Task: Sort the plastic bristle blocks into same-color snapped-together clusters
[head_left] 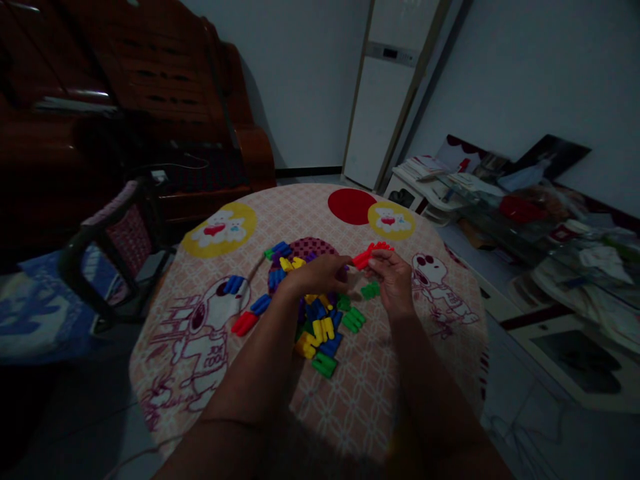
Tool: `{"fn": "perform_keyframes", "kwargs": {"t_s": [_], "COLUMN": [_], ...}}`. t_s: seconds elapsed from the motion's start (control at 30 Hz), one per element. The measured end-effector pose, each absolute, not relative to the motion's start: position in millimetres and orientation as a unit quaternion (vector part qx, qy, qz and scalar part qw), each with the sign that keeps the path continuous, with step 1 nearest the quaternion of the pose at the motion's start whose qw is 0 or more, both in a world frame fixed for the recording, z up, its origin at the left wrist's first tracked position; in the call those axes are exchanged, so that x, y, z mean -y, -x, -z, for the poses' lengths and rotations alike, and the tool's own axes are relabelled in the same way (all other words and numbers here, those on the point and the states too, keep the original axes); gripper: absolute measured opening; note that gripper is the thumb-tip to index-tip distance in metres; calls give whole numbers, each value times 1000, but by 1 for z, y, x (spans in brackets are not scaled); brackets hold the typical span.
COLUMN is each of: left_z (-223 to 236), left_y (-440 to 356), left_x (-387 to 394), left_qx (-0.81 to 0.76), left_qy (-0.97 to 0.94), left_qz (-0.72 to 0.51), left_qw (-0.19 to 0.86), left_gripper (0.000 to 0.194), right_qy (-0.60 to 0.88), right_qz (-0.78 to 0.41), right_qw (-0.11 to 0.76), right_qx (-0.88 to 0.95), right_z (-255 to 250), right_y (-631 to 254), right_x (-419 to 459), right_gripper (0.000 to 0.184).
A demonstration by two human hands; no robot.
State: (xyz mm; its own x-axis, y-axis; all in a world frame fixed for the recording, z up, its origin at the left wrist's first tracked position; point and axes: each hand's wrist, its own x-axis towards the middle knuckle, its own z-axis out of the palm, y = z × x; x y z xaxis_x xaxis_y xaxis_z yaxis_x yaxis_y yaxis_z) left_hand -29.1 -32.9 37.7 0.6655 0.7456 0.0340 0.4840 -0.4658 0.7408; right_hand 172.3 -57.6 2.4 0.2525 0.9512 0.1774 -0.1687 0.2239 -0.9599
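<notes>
Red plastic building blocks (364, 259), joined in a short row, are held above the right part of the table. My right hand (393, 275) pinches them between thumb and fingers. My left hand (324, 272) reaches across the pile, with its fingertips closed at the row's left end. Under and in front of the left hand lie loose blocks: yellow (323, 329), blue (331, 345) and green (324, 364). A green block (371, 290) lies just below my right hand. To the left are a joined red block (245, 323) and blue block (261, 305).
The round table has a patterned cloth (360, 393). A purple checked basket (313, 248) sits behind the pile, partly covered by blocks. A metal-framed chair (120, 240) stands at the left, a wooden sofa (165, 87) behind, and a cluttered cabinet (500, 200) at the right.
</notes>
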Motion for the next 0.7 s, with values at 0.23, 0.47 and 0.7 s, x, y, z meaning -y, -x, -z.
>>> {"fn": "perform_keyframes", "kwargs": {"t_s": [0.23,0.47,0.7], "left_z": [-45,-62,-78], "left_y": [70,84,120], "left_x": [25,36,54], "left_qx": [-500,-511,-559], "left_qy": [-772,-758,-665], "left_qz": [-282,-315,-443], "left_qw": [272,256,221], "left_gripper": [41,42,40], "right_qy": [646,684,690], "right_qz": [-137,16,45], "right_qw": [635,445,369], "right_qx": [401,578,621], "right_z": [24,41,46], "right_y": [-248,-236,-232], "right_x": [34,32,27], "right_gripper": [16,16,23]}}
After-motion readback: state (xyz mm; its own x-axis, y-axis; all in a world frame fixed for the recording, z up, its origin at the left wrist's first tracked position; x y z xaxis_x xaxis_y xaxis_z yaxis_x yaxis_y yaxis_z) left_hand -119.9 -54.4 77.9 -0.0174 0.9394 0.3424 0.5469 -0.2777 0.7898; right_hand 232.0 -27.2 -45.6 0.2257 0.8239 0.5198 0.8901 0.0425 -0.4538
